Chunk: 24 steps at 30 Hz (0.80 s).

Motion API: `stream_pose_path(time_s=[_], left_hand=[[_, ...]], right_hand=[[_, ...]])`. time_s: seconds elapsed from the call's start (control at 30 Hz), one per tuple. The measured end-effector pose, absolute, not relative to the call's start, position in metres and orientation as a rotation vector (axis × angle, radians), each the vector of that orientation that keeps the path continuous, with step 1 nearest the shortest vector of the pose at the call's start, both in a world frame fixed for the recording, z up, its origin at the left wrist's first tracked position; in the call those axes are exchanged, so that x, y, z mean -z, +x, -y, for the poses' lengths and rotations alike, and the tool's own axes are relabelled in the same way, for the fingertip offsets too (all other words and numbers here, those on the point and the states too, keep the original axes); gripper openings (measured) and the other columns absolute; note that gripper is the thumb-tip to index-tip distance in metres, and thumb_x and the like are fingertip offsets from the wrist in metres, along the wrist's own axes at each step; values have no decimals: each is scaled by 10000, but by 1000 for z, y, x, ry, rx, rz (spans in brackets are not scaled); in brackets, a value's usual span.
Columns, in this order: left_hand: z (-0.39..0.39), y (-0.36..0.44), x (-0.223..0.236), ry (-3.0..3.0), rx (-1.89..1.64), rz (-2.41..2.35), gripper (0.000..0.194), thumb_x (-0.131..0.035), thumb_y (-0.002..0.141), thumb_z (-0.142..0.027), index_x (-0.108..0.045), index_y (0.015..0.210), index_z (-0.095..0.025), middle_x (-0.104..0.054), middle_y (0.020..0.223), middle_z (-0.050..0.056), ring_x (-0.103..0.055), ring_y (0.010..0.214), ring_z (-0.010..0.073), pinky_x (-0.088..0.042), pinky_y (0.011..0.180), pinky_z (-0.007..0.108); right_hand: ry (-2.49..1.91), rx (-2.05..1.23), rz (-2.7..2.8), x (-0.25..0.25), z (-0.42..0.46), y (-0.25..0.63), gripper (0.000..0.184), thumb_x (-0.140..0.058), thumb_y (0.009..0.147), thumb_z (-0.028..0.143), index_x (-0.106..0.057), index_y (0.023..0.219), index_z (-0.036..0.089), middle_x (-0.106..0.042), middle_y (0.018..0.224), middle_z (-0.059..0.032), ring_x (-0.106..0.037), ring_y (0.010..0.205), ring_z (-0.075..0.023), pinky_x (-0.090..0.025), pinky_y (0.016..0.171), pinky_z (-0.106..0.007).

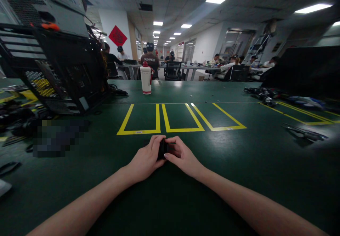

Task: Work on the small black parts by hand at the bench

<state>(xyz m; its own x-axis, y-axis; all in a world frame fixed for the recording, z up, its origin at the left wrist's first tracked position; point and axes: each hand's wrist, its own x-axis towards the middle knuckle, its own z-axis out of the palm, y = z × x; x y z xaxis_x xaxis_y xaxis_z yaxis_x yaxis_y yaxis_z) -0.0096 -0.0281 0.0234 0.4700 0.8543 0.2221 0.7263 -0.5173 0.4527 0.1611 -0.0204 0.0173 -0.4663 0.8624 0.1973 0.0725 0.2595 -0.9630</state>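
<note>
Between my two hands, low over the green table (127, 207), is a small black box-like object (161, 149). Its kind is not clear, since my fingers cover much of it. My left hand (146, 158) is closed around its left side, with the fingers over the top and the thumb at the near edge. From the right, my right hand (184, 156) pinches it with the thumb and fingertips at its right side. The nearest yellow tape frames (183, 130) lie on the table just beyond my hands.
At left stands an open computer case (69, 66); cables (21, 122) lie beside it. A white cup with a red lid (146, 78) stands at the back. On the right are metal tools (305, 132) and a dark monitor-like shape (308, 73). Several people sit at far tables.
</note>
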Motion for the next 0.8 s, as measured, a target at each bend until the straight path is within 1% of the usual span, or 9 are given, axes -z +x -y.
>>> stream_pose_path(time_s=[0.17,0.37,0.53,0.63,0.7,0.8], left_hand=[[28,-9,-23,2437,-639,-1340,575,-515,747,-263,-174,1209,-244,-314,1237,68,-528,932,208,-477,755,354],[29,-10,-24,2415,-612,-1336,581,-512,749,-275,-163,1213,-258,-309,1240,67,-533,936,210,-478,752,364],[28,-11,-24,2397,-591,-1355,584,-501,750,-274,-154,1219,-259,-290,1259,73,-513,984,233,-467,775,393],[28,-12,-25,2363,-570,-1380,565,-491,754,-302,-170,1217,-260,-301,1257,67,-517,981,230,-467,778,386],[27,-12,-27,2330,-559,-1392,559,-483,759,-327,-176,1220,-262,-308,1259,66,-533,956,219,-476,761,370],[23,-14,-28,2265,-545,-1425,559,-467,766,-366,-180,1231,-251,-337,1252,74,-537,951,221,-473,766,366]], right_hand=[[-817,-1308,1729,-17,21,160,213,-530,740,183,-469,938,231,-495,1010,-7,-508,999,-155,-438,868,-345],[-920,-1228,1776,-18,20,161,353,-539,732,192,-438,1067,234,-468,1089,-37,-466,1048,-177,-393,916,-391],[-898,-1233,1759,-17,20,163,287,-570,710,186,-449,968,216,-496,1008,-19,-506,972,-152,-439,862,-343],[-938,-1232,1761,-17,20,163,277,-560,719,212,-446,972,221,-507,991,-16,-522,935,-149,-454,832,-337],[-990,-1176,1800,-17,21,163,300,-536,734,223,-445,1021,228,-505,1017,-22,-510,964,-161,-433,860,-363],[-1056,-1052,1840,-19,21,164,391,-503,745,197,-406,1121,235,-467,1121,-36,-455,1062,-176,-361,939,-389]])
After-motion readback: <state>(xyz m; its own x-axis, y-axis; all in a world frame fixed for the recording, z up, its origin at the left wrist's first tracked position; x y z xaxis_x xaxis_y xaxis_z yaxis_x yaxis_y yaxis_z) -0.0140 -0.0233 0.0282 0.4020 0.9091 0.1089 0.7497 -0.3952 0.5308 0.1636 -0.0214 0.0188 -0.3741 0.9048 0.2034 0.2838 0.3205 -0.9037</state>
